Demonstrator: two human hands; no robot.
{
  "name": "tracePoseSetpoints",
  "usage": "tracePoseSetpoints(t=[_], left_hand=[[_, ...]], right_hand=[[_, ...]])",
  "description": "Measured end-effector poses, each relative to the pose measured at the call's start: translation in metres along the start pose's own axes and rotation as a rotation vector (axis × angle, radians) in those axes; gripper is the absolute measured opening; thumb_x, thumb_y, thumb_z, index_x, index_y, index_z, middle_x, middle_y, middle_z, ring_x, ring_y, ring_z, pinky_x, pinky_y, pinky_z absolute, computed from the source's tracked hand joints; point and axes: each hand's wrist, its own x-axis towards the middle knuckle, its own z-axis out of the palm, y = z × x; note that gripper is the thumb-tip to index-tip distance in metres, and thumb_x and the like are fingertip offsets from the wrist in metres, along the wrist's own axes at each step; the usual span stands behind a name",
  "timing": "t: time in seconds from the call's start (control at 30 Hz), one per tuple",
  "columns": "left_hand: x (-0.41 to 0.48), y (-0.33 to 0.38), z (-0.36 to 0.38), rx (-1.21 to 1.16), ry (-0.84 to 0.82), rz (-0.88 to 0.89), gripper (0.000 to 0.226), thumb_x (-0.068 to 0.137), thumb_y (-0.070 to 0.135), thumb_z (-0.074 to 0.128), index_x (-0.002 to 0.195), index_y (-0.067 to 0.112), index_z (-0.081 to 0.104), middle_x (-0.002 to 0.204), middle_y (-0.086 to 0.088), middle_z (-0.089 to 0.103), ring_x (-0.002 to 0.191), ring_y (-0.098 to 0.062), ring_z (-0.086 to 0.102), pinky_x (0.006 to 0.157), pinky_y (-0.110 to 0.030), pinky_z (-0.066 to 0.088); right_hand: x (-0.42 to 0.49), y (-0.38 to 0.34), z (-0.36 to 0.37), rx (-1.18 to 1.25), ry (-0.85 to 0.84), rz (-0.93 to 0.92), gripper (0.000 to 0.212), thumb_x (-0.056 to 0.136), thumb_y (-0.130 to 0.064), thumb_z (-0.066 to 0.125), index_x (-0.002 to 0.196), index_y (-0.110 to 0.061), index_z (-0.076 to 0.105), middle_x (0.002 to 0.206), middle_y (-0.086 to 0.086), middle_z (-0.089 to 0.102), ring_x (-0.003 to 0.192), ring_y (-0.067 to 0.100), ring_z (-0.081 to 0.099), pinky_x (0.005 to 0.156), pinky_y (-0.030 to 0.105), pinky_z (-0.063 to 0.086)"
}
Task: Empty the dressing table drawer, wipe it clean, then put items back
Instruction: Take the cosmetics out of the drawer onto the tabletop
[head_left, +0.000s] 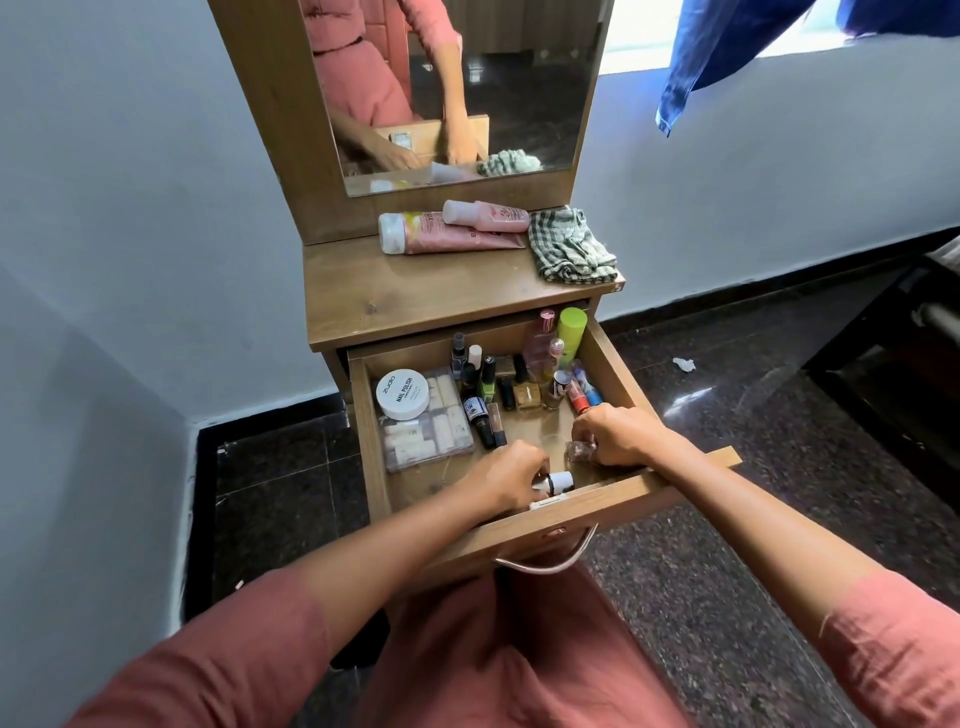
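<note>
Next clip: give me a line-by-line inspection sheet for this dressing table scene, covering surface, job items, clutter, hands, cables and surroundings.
Surface: wooden tabletop below a mirror; bare at the front.
Job's things: drawer pulled open, still crowded with nail polish bottles, a white nail polish jar on a clear box, and a green can. Two pink tubes and a checked cloth lie on the tabletop.
Clutter: white scrap on the floor.
Hands: left hand grips a small white-capped bottle; right hand closes on a clear item, identity unclear.
Cables: nothing seen.
Surroundings: pale walls, dark polished floor, blue garment hanging upper right.
</note>
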Motion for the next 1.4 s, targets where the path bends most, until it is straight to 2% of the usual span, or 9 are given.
tracePoseSetpoints(t=[0.1, 0.33, 0.47, 0.57, 0.83, 1.03, 1.17, 1.3, 1.4], left_hand=[[-0.002, -0.002, -0.003, -0.052, 0.044, -0.018, 0.028, 0.084, 0.019, 0.060, 0.107, 0.004, 0.060, 0.105, -0.012, 0.063, 0.095, -0.026, 0.060, 0.077, -0.035, 0.051], [-0.010, -0.014, -0.023, -0.258, 0.161, -0.083, 0.020, 0.080, 0.021, 0.065, 0.096, 0.008, 0.064, 0.086, -0.004, 0.061, 0.079, -0.018, 0.056, 0.061, -0.023, 0.044], [-0.014, -0.019, -0.045, -0.412, 0.239, -0.095, 0.023, 0.078, 0.018, 0.067, 0.100, 0.010, 0.066, 0.092, -0.004, 0.068, 0.076, -0.009, 0.056, 0.060, -0.015, 0.041], [-0.017, -0.023, -0.064, -0.537, 0.304, -0.096, 0.024, 0.077, 0.014, 0.068, 0.101, 0.013, 0.065, 0.091, -0.002, 0.067, 0.076, -0.007, 0.056, 0.063, -0.010, 0.042], [-0.021, -0.031, -0.110, -0.803, 0.455, -0.129, 0.028, 0.077, 0.004, 0.067, 0.103, 0.015, 0.061, 0.095, -0.008, 0.066, 0.090, -0.021, 0.063, 0.086, -0.036, 0.052], [-0.015, -0.048, -0.138, -0.813, 0.587, -0.141, 0.028, 0.078, 0.005, 0.067, 0.104, 0.014, 0.059, 0.096, 0.002, 0.062, 0.087, -0.014, 0.063, 0.070, -0.013, 0.051], [-0.007, -0.063, -0.154, -0.784, 0.674, -0.173, 0.034, 0.077, 0.005, 0.069, 0.109, 0.010, 0.058, 0.107, -0.003, 0.063, 0.092, -0.015, 0.064, 0.078, -0.022, 0.052], [0.000, -0.078, -0.167, -0.779, 0.762, -0.180, 0.035, 0.076, 0.005, 0.070, 0.109, 0.007, 0.058, 0.106, -0.004, 0.063, 0.088, -0.010, 0.061, 0.062, -0.002, 0.047], [0.007, -0.089, -0.173, -0.766, 0.840, -0.211, 0.036, 0.075, 0.004, 0.072, 0.108, 0.005, 0.059, 0.105, -0.008, 0.064, 0.088, -0.010, 0.060, 0.064, -0.003, 0.047]], right_hand=[[-0.002, 0.002, -0.003, 0.146, 0.049, -0.002, 0.032, 0.084, -0.038, 0.061, 0.111, -0.020, 0.061, 0.112, 0.009, 0.064, 0.101, 0.029, 0.062, 0.083, 0.039, 0.053], [-0.003, 0.003, -0.022, 0.516, 0.158, -0.061, 0.025, 0.080, -0.012, 0.068, 0.102, 0.001, 0.066, 0.097, 0.017, 0.069, 0.085, 0.025, 0.063, 0.076, 0.032, 0.049], [-0.004, 0.001, -0.039, 0.706, 0.204, -0.088, 0.025, 0.080, -0.005, 0.067, 0.104, 0.001, 0.066, 0.099, 0.013, 0.069, 0.082, 0.013, 0.060, 0.063, 0.010, 0.046], [-0.003, -0.003, -0.049, 0.880, 0.236, -0.104, 0.031, 0.082, -0.005, 0.065, 0.113, -0.004, 0.063, 0.096, 0.004, 0.066, 0.082, 0.009, 0.061, 0.063, 0.008, 0.050], [0.013, -0.018, -0.079, 1.214, 0.215, -0.165, 0.033, 0.086, -0.009, 0.060, 0.119, -0.010, 0.058, 0.090, -0.005, 0.067, 0.069, -0.005, 0.064, 0.060, 0.009, 0.050], [0.038, -0.034, -0.105, 1.177, 0.259, -0.165, 0.044, 0.086, -0.012, 0.061, 0.128, -0.008, 0.049, 0.094, -0.002, 0.062, 0.073, 0.001, 0.061, 0.056, 0.007, 0.048], [0.058, -0.046, -0.121, 1.039, 0.350, -0.180, 0.039, 0.086, -0.019, 0.062, 0.123, -0.009, 0.057, 0.089, -0.005, 0.062, 0.074, 0.001, 0.056, 0.060, 0.005, 0.043], [0.081, -0.057, -0.138, 0.951, 0.491, -0.151, 0.028, 0.081, -0.025, 0.069, 0.106, -0.011, 0.068, 0.106, 0.006, 0.068, 0.080, 0.015, 0.062, 0.074, 0.027, 0.053], [0.098, -0.065, -0.148, 0.832, 0.623, -0.101, 0.025, 0.072, -0.022, 0.076, 0.093, -0.009, 0.070, 0.093, 0.002, 0.067, 0.082, 0.015, 0.059, 0.069, 0.006, 0.041]])
